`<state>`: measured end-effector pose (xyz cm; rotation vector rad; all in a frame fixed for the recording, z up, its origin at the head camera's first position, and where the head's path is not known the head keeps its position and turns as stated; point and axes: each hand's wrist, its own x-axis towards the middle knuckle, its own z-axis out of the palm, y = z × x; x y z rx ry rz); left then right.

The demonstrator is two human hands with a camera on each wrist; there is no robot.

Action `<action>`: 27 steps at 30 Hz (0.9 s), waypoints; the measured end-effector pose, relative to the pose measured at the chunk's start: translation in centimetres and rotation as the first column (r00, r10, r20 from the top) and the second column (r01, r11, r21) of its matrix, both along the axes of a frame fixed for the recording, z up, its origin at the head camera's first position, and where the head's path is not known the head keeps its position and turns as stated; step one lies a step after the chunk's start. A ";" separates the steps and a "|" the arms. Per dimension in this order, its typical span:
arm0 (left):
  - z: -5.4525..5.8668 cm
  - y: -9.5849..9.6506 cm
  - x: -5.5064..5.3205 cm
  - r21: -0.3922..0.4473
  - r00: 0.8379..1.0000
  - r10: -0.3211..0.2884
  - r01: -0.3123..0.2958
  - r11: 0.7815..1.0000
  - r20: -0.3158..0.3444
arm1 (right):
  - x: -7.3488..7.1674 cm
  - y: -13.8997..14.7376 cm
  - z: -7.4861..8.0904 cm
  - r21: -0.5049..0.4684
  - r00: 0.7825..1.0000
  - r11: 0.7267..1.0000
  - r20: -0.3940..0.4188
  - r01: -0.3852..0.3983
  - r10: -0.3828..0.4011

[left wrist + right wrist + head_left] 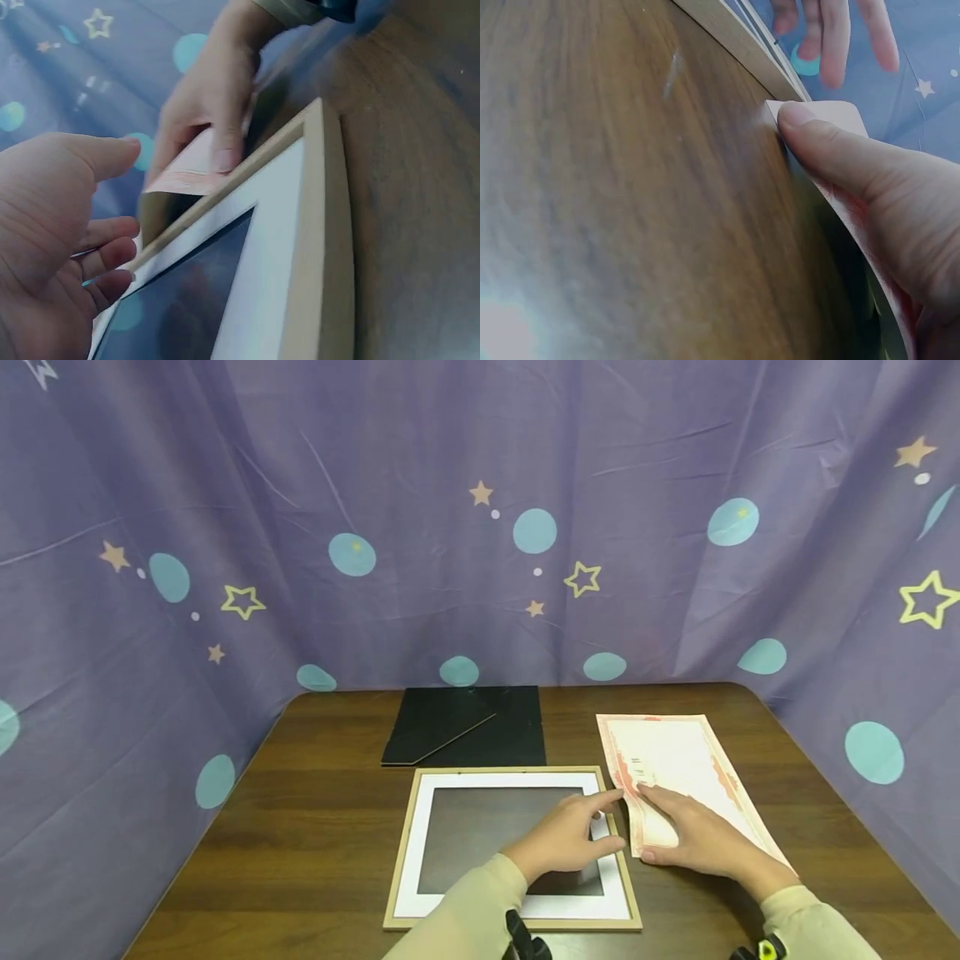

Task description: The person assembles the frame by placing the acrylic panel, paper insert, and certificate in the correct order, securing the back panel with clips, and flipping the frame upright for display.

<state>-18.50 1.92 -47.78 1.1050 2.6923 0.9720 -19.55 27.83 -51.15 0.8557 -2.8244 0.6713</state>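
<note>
A certificate (678, 747) with a pink ornamental border lies on the right side of the table, its near left part curved up. My right hand (697, 837) grips its near left edge; in the right wrist view the thumb (832, 146) presses on the paper's corner. Over the right side of a picture frame (400, 860) hovers my left hand (566, 837), its index fingertip close to the certificate's left edge. Holding nothing, the left hand (45, 232) has its fingers loosely bent in the left wrist view. The frame has a light wood rim, a white mat (442, 779) and a dark middle.
Behind the frame a black backing board (468, 731) with a thin slanted flap edge lies near the table's far side. The brown wooden table (300, 835) is bounded by a purple curtain (420, 610) with stars and dots.
</note>
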 end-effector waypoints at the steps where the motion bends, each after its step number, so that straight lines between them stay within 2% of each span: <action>1: -0.2 0.5 -0.2 -0.003 1.000 0.008 -0.008 1.000 0.012 | 0.0 -0.1 -0.1 -0.004 1.000 1.000 -0.002 0.000 0.000; 5: -1.1 2.0 -0.6 0.028 0.995 0.044 -0.047 0.999 0.088 | 0.1 -0.3 -0.1 -0.009 1.000 1.000 -0.010 0.000 0.000; 8: -1.2 2.9 -0.6 0.096 0.989 0.062 -0.076 0.993 0.134 | 0.2 -0.3 0.0 -0.019 1.000 1.000 -0.010 -0.009 0.008; 11: -1.1 3.3 -0.3 0.162 0.984 0.074 -0.101 0.982 0.165 | 0.4 -0.4 0.2 -0.042 1.000 0.999 -0.007 -0.030 0.030; 14: -1.1 3.2 -0.1 0.238 0.973 0.089 -0.140 0.961 0.215 | 0.7 -0.9 0.6 -0.084 0.998 0.995 -0.001 -0.058 0.058; 17: -1.2 2.5 0.2 0.322 0.947 0.109 -0.209 0.923 0.303 | 1.1 -1.7 1.1 -0.126 0.996 0.988 0.013 -0.088 0.091; 23: -0.6 0.6 0.8 0.401 0.865 0.150 -0.368 0.839 0.479 | 2.2 -3.8 1.8 -0.148 0.990 0.981 0.044 -0.123 0.131; 25: 0.0 -0.2 1.1 0.410 0.847 0.160 -0.400 0.820 0.507 | 2.5 -4.6 2.1 -0.148 0.989 0.980 0.046 -0.134 0.142; 27: 0.5 -1.1 1.2 0.412 0.837 0.172 -0.422 0.807 0.520 | 2.7 -5.5 2.4 -0.146 0.988 0.979 0.042 -0.139 0.147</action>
